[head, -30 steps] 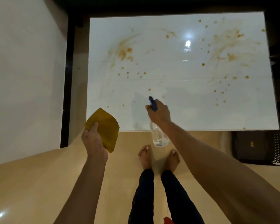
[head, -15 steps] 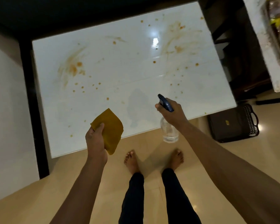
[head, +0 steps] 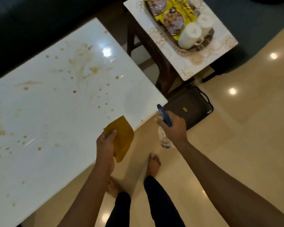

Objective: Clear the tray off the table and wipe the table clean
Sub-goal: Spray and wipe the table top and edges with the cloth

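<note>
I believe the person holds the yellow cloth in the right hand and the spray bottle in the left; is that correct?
The hands are swapped. The head view shows the left hand holding the yellow cloth and the right hand gripping the spray bottle.

Bare forearms, bare feet (head: pixel 153 163) — dark close-fitting trousers (head: pixel 161 203).

No readable text is being shown anywhere here. Dark print is being carried on the yellow packaging (head: pixel 177 13) lying on the tray (head: pixel 202 45) at the side table, but it's too blurred to be made out. A small yellow mark is being shown on the dark basket (head: pixel 189 108) on the floor, also illegible.
</note>
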